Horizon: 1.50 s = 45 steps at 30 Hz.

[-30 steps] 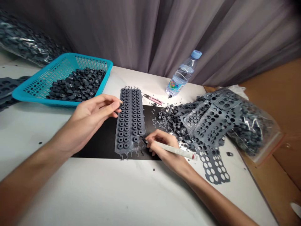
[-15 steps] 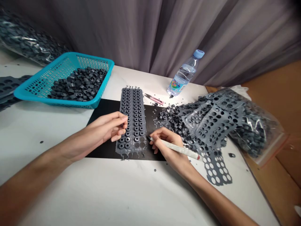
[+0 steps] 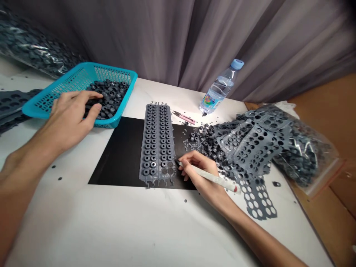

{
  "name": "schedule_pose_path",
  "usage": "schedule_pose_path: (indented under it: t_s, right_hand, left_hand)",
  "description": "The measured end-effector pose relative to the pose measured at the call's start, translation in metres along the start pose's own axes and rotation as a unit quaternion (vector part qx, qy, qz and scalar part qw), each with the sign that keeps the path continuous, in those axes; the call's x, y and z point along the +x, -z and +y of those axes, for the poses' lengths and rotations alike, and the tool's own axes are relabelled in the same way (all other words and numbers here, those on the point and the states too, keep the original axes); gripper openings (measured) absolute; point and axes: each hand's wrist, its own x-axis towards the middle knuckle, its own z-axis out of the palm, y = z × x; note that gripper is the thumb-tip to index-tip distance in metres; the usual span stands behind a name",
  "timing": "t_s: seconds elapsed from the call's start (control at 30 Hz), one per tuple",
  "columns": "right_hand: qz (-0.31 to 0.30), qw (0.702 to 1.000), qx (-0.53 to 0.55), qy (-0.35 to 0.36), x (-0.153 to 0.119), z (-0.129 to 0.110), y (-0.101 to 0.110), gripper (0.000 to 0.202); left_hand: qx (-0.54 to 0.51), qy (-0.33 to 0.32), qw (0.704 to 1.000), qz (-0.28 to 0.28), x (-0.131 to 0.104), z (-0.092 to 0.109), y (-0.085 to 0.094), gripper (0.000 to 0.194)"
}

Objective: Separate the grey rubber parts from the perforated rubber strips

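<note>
My left hand (image 3: 73, 115) is over the blue basket (image 3: 116, 120), fingers apart above the small dark rubber rings (image 3: 112, 94) heaped inside. A white pen-like tool (image 3: 215, 178) with a dark tip is gripped in my right hand (image 3: 198, 168). That tip points at the lower right edge of a grey rubber sheet (image 3: 159, 141), which bears rows of raised rings. Near the sheet's lower right corner a few spots have flat circles with no raised ring. Under the sheet lies a black mat (image 3: 119, 155).
Pink snips (image 3: 184, 117) and a water bottle (image 3: 218, 91) stand or lie behind the sheet. Loose rings (image 3: 205, 139), punched sheets (image 3: 253, 144) and a clear bag of parts (image 3: 306, 155) are at right. Another full bag (image 3: 36, 48) sits at the back left.
My left hand has moved from the sheet's left side up and left to the basket, and its fingers have spread. My right hand holds the tool in nearly the same place.
</note>
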Motion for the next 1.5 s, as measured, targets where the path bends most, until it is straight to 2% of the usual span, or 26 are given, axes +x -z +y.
schedule_pose_path:
  t_s: [0.1, 0.17, 0.2, 0.3, 0.33, 0.4, 0.57, 0.73, 0.93, 1.0, 1.1, 1.13, 1.2, 1.3, 1.5]
  right_hand:
    - [-0.016, 1.000, -0.008, 0.016, -0.003, -0.005, 0.000, 0.006]
    - [-0.039, 0.999, -0.008, 0.019, -0.005, -0.008, -0.001, 0.007]
    - [-0.050, 0.999, -0.006, 0.016, -0.005, -0.009, -0.002, 0.008]
    - [-0.073, 0.997, -0.009, 0.002, -0.006, -0.009, -0.005, 0.008]
    - [-0.078, 0.997, -0.012, 0.001, -0.006, -0.009, -0.006, 0.008]
    - [-0.085, 0.996, -0.013, 0.001, -0.005, -0.009, -0.007, 0.007]
    - [-0.088, 0.996, -0.005, 0.001, -0.004, -0.009, -0.008, 0.010]
    - [-0.089, 0.996, -0.010, 0.001, -0.003, -0.011, -0.008, 0.009]
    - [-0.079, 0.995, -0.059, 0.032, -0.006, -0.011, -0.011, 0.012]
    - [-0.072, 0.993, -0.082, 0.043, -0.007, -0.010, -0.012, 0.012]
    - [-0.074, 0.991, -0.100, 0.053, -0.009, -0.010, -0.013, 0.011]
    - [-0.074, 0.991, -0.098, 0.052, -0.009, -0.011, -0.013, 0.010]
    - [-0.076, 0.993, -0.080, 0.038, -0.008, -0.011, -0.012, 0.010]
    - [-0.075, 0.996, -0.035, 0.016, -0.007, -0.011, -0.010, 0.010]
    - [-0.077, 0.997, 0.009, -0.008, -0.006, -0.008, -0.010, 0.012]
  left_hand:
    - [0.011, -0.001, 0.999, 0.048, -0.006, 0.027, 0.005, 0.046]
    - [-0.019, -0.042, 0.998, 0.051, -0.013, 0.055, 0.006, 0.034]
    - [-0.060, -0.073, 0.995, 0.028, -0.018, 0.069, 0.005, 0.029]
    - [-0.216, -0.150, 0.956, -0.132, -0.036, 0.104, -0.007, 0.018]
    - [-0.240, -0.163, 0.940, -0.179, -0.042, 0.112, -0.012, 0.015]
    - [-0.245, -0.184, 0.924, -0.227, -0.052, 0.122, -0.020, 0.013]
    - [-0.198, -0.244, 0.925, -0.216, -0.057, 0.127, -0.028, 0.014]
    - [-0.151, -0.279, 0.930, -0.183, -0.057, 0.128, -0.028, 0.016]
    - [-0.086, -0.332, 0.930, -0.133, -0.066, 0.139, -0.031, 0.023]
    - [-0.127, -0.300, 0.940, -0.102, -0.065, 0.142, -0.027, 0.027]
    - [-0.242, -0.166, 0.954, -0.064, -0.059, 0.140, -0.018, 0.020]
    - [-0.272, -0.131, 0.951, -0.074, -0.057, 0.138, -0.015, 0.019]
    - [-0.307, -0.107, 0.937, -0.131, -0.055, 0.134, -0.014, 0.015]
    - [-0.309, -0.142, 0.916, -0.214, -0.057, 0.131, -0.020, 0.013]
    - [-0.277, -0.194, 0.913, -0.230, -0.062, 0.131, -0.028, 0.020]
